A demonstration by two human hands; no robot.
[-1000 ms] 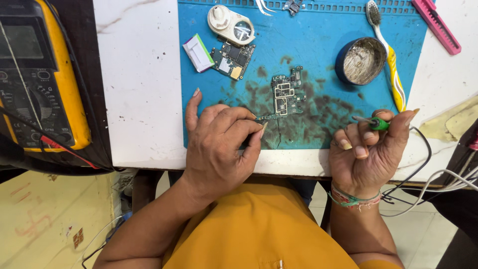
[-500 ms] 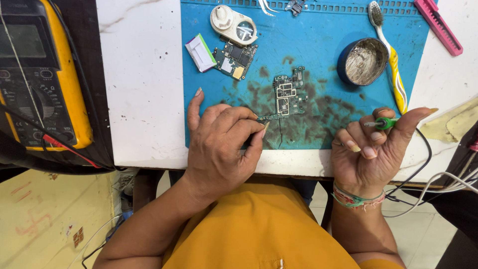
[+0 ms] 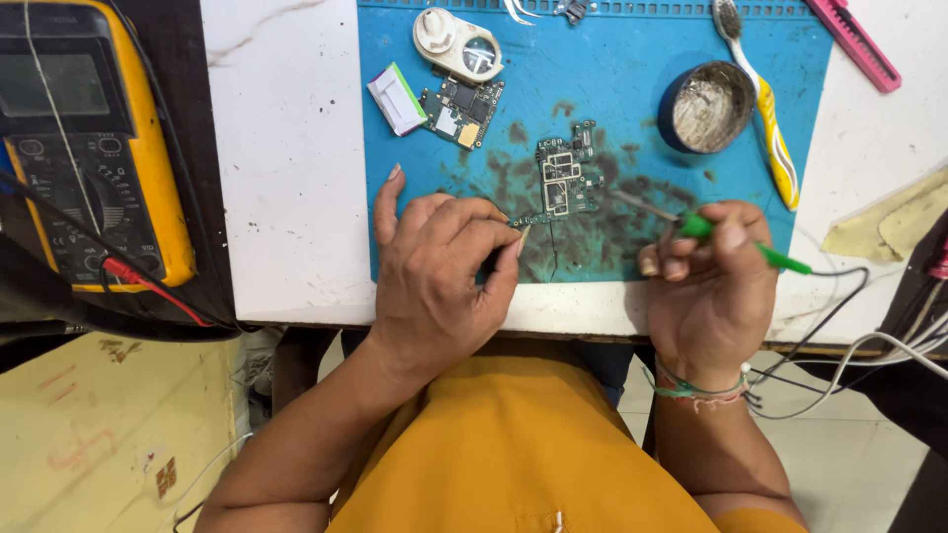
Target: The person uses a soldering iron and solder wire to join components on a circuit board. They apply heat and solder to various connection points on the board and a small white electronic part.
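A small green circuit board lies on the stained blue mat. My left hand rests on the mat's near left part, its fingers pinched on a thin pointed tool whose tip sits just left of the board's near corner. My right hand grips a green-handled soldering iron. Its metal tip points left and reaches close to the board's right edge. A cord runs from the handle off to the right.
On the mat's far side lie a second circuit board, a small white part, a white round device, a round blue tin and a yellow toothbrush. A yellow multimeter with a red probe stands left. Cables hang right.
My right hand has turned and shifted left, bringing the soldering iron's tip toward the board. My left hand has stayed in place.
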